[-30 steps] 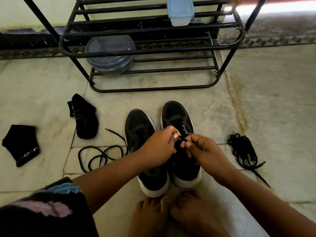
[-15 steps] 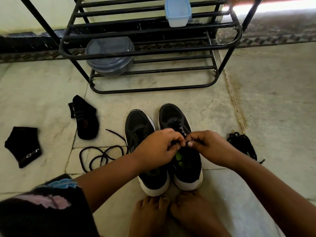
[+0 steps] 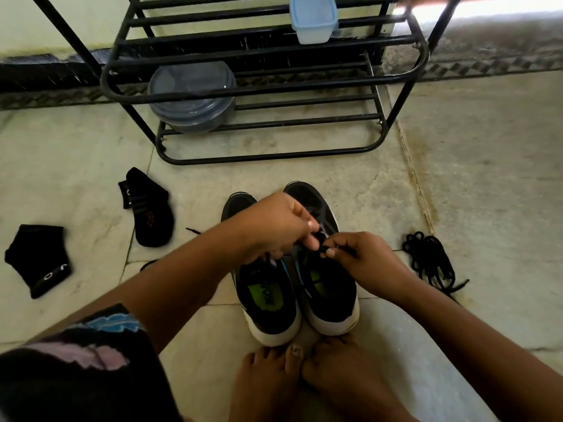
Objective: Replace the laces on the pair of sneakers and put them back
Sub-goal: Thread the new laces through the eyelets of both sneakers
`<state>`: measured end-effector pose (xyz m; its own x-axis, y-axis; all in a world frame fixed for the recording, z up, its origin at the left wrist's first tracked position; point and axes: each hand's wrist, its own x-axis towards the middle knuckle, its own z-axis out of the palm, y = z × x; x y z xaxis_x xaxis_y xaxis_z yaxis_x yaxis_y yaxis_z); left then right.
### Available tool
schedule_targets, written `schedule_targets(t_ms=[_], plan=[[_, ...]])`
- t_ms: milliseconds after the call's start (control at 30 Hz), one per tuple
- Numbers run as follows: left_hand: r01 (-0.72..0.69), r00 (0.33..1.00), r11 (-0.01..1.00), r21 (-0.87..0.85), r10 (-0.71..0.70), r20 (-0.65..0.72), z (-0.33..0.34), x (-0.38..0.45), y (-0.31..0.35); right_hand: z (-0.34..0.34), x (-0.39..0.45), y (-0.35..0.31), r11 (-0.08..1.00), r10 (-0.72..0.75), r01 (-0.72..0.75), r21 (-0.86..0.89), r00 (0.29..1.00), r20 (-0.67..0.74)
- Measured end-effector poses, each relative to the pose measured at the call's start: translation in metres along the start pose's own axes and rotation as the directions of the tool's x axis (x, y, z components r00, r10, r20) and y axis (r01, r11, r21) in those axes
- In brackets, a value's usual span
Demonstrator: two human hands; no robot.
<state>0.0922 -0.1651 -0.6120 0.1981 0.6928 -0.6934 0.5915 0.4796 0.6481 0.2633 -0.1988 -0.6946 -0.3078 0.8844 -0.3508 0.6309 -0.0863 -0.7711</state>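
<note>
Two black sneakers with white soles stand side by side on the floor, toes pointing away: the left sneaker and the right sneaker. My left hand and my right hand meet over the right sneaker's lacing area, each pinching a black lace between fingertips. A loose black lace lies left of the shoes, mostly hidden under my left forearm. A bundled black lace lies on the floor to the right.
A black metal shoe rack stands ahead, holding a grey round container and a blue lidded box. Two black socks lie at the left. My bare feet touch the sneakers' heels.
Both hands moved slightly up toward the sneaker's toe while working the lace. My left forearm now covers most of the loose lace at the left.
</note>
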Motion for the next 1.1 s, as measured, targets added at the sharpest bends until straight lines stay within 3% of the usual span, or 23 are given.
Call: schedule_targets(t_ms=[67, 133, 200, 367, 467, 700, 933, 1100], plan=[[-0.007, 1.000, 0.951, 0.308, 0.011, -0.013, 0.005, 0.004, -0.012, 0.000, 0.000, 0.002, 1.000, -0.010, 0.010, 0.007, 1.000, -0.020], [-0.048, 0.988, 0.828, 0.558, 0.119, -0.093, 0.011, 0.011, -0.030, 0.000, -0.001, 0.002, 1.000, -0.025, 0.026, 0.013, 0.999, -0.034], [-0.071, 0.956, 0.762, 0.644, 0.236, -0.174, 0.013, 0.013, -0.041, 0.000, -0.001, 0.001, 0.999, -0.051, 0.052, 0.017, 0.997, -0.056], [-0.263, 0.913, 0.716, 0.647, 0.401, -0.073, 0.020, 0.016, -0.043, 0.000, -0.002, 0.001, 0.996, -0.091, 0.091, -0.010, 0.992, -0.083], [-0.298, 0.887, 0.714, 0.634, 0.452, -0.092, 0.022, 0.020, -0.045, 0.000, -0.001, 0.002, 0.996, -0.091, 0.089, -0.028, 0.992, -0.091], [-0.396, 0.899, 0.785, 0.476, 0.437, 0.028, 0.022, 0.018, -0.046, -0.002, -0.001, 0.001, 0.994, -0.102, 0.097, -0.056, 0.991, -0.089], [-0.371, 0.913, 0.857, 0.357, 0.407, -0.030, 0.029, 0.020, -0.053, -0.002, -0.004, -0.003, 0.995, -0.104, 0.103, -0.013, 0.991, -0.085], [-0.343, 0.879, 0.835, 0.431, 0.447, -0.164, 0.042, 0.024, -0.056, -0.004, -0.003, -0.005, 0.994, -0.107, 0.107, -0.004, 0.988, -0.108]])
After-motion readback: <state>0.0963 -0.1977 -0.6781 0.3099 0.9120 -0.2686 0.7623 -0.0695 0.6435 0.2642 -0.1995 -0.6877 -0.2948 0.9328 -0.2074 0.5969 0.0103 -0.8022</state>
